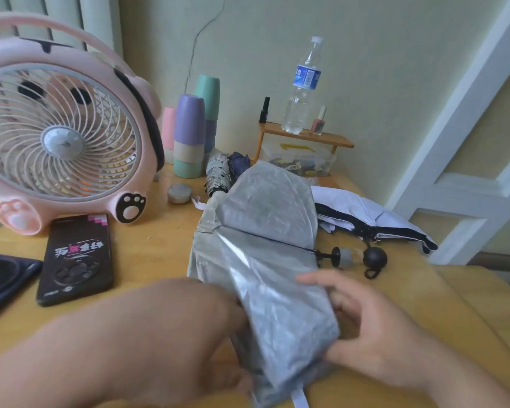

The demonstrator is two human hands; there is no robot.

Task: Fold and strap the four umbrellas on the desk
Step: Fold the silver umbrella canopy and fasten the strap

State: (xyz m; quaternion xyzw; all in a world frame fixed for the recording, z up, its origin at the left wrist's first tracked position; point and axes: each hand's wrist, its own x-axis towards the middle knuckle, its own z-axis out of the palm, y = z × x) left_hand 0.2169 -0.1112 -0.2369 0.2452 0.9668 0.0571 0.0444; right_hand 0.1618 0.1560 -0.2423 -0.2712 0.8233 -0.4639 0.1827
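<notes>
Left hand point(186, 328): pinches grey umbrella point(262, 231) at its left edge, fingers blurred.
Right hand point(365, 325): curled round its right edge, thumb on top.
Grey umbrella: loose, mid-desk point(147, 248).
Behind: two rolled umbrellas point(218, 175) beside cups point(189, 134).
Right: white umbrella point(365, 213), loose.

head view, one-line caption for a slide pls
Left hand and right hand hold a grey umbrella on the desk, pink fan behind.

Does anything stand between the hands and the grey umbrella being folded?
Nothing visible does. The left hand and the right hand already hold the grey umbrella, one on each side of its bunched canopy.
</notes>
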